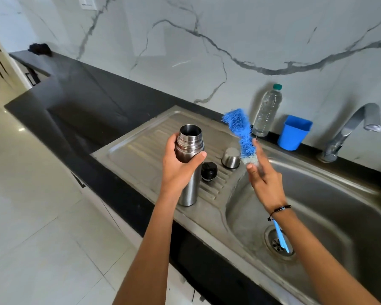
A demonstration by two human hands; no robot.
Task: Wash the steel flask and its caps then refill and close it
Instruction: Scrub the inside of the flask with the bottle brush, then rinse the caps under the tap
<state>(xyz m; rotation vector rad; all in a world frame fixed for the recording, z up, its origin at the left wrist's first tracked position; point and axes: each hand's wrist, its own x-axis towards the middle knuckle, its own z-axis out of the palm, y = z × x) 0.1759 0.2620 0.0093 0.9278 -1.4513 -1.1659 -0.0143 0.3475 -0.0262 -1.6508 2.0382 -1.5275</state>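
White marble with grey veins backs a dark counter point(92, 100) into which a steel sink point(317, 194) with a ribbed drainboard is set.

Much of the bottle brush point(240, 130) is hidden: its shaft runs behind the right hand point(265, 181) and wrist, and only the pale blue handle end shows again below the wrist, over the drain point(278, 242). How the right fingers close on that shaft is hard to make out, since the palm faces away; the index finger points up beside the grey base of the bristles, so the grip seems to be closed round the brush. The flask's lower body is partly covered by the left forearm. A dark bundle point(40, 49) at the far end of the counter is too small to identify. The tap point(350, 133) rises at the right.

The left hand point(180, 164) wraps the steel flask point(188, 155) just under its threaded neck, thumb across the front, fingers round the far side, its grip clamped on it. The right hand holds the brush upright, its blue bristles beside and above the flask's mouth, apart from it.

The flask is open, upright, held over the drainboard near the front edge; whether its base touches the steel I cannot tell. Its steel cup cap point(230, 158) stands mouth down on the drainboard and the black stopper point(209, 170) sits just beside it. A clear plastic bottle point(266, 111) and a blue container point(294, 133) stand by the wall.
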